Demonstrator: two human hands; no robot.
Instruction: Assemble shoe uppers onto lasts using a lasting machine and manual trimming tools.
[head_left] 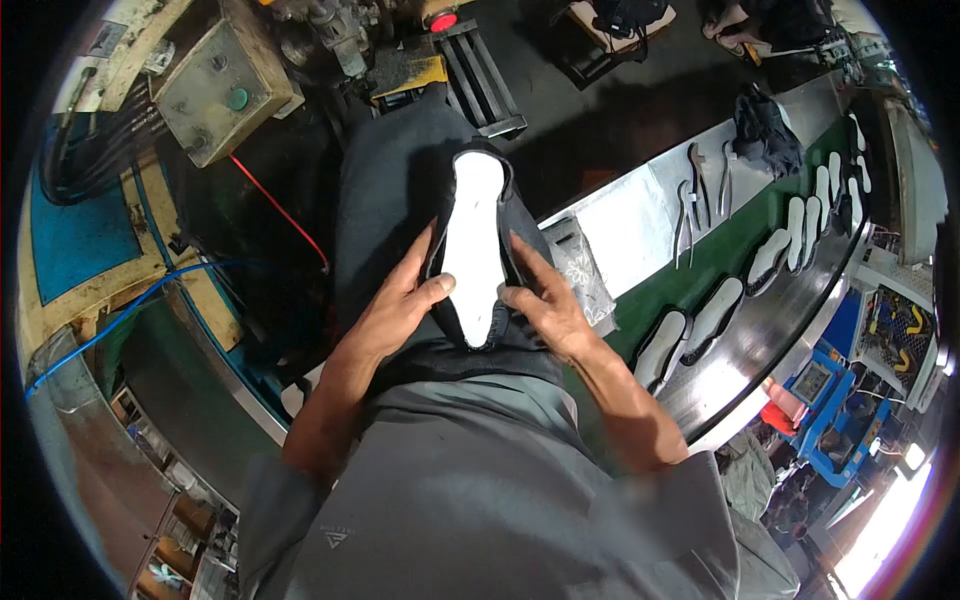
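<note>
A black shoe upper with a white sole board (474, 235) lies bottom up over my lap, its narrow end toward me. My left hand (402, 302) grips its left side, the thumb resting at the board's edge and the fingers under the black material. On the opposite side my right hand (550, 308) holds it the same way, thumb near the narrow part. The black edge stands up around the wide far end. What fills the upper is hidden beneath the board.
To the right runs a green conveyor belt (655, 288) with a metal border. Several similar shoe uppers (714, 318) lie along it. Pliers (684, 222) and other hand tools rest on a metal ledge beside a black cloth (768, 132). A control box (222, 92) with a green button stands at the far left.
</note>
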